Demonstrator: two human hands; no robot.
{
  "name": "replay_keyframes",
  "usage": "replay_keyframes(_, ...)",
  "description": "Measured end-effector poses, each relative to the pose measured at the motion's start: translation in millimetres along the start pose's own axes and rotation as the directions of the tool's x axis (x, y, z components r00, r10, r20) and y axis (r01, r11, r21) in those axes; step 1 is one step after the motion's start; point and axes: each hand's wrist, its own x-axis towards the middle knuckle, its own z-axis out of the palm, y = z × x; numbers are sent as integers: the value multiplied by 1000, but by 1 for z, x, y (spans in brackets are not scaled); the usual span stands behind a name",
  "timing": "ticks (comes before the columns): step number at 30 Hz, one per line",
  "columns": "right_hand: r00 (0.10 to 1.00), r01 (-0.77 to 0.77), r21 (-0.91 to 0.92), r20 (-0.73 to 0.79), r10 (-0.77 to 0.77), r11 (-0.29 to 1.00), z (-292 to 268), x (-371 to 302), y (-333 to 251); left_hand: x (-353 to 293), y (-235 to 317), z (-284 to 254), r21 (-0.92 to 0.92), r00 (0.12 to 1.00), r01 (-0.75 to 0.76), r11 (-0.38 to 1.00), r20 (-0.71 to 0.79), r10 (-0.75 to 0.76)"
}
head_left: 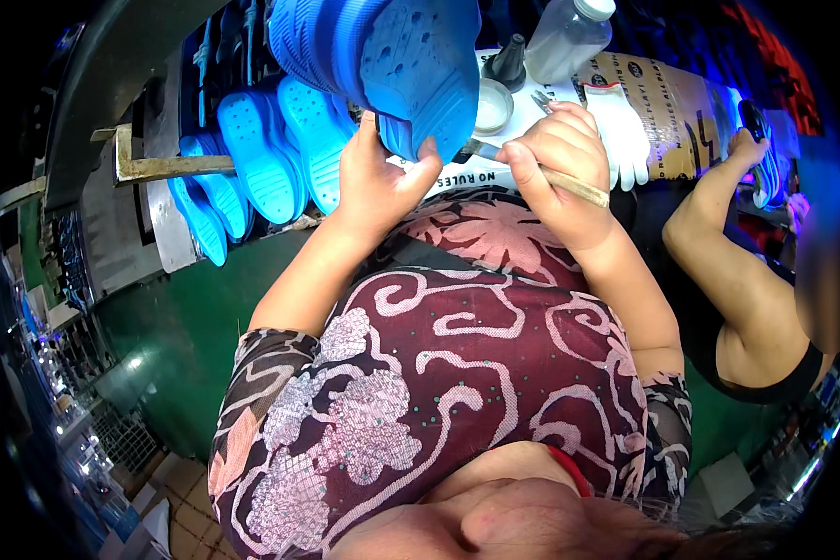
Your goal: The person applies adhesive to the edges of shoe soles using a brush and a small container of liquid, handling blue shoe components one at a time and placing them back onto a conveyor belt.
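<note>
My left hand (382, 182) is closed on the heel end of a blue shoe sole (424, 70), thumb on its near edge. The sole is raised and tilted, its dimpled face showing. Behind it, more ribbed blue soles (312, 47) are stacked; whether my hand touches them cannot be told. My right hand (564, 159) grips a brush (574, 185) by its flat wooden handle, the brush end pointing left, close to the sole's lower right edge. Just beyond, a small round dish (494, 107) stands on a white printed sheet (471, 177).
Several blue soles (261, 154) lie in a row at the left, near a wooden bar (172, 168). A clear bottle with a white cap (569, 42), a dark nozzle bottle (506, 63) and a white glove (621, 131) are beyond my hands. At the right, another person's hand (745, 149) holds a shoe (765, 168).
</note>
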Motion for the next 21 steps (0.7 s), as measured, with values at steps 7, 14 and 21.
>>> replay_keyframes(7, 1000, 1, -18, 27, 0, 1000, -4, -1, -2, 0, -5, -2, -23, 999, -32, 999, -42, 31)
replay_keyframes(14, 996, -43, 37, 79, 40, 998, -3, -6, -4, 1, -7, 0, 6, 985, -160, 987, -66, 160)
replay_keyframes(21, 999, -3, 52, 41, 1, 999, 4, 4, -9, 4, 1, -1, 0, 974, -217, 976, -67, 217)
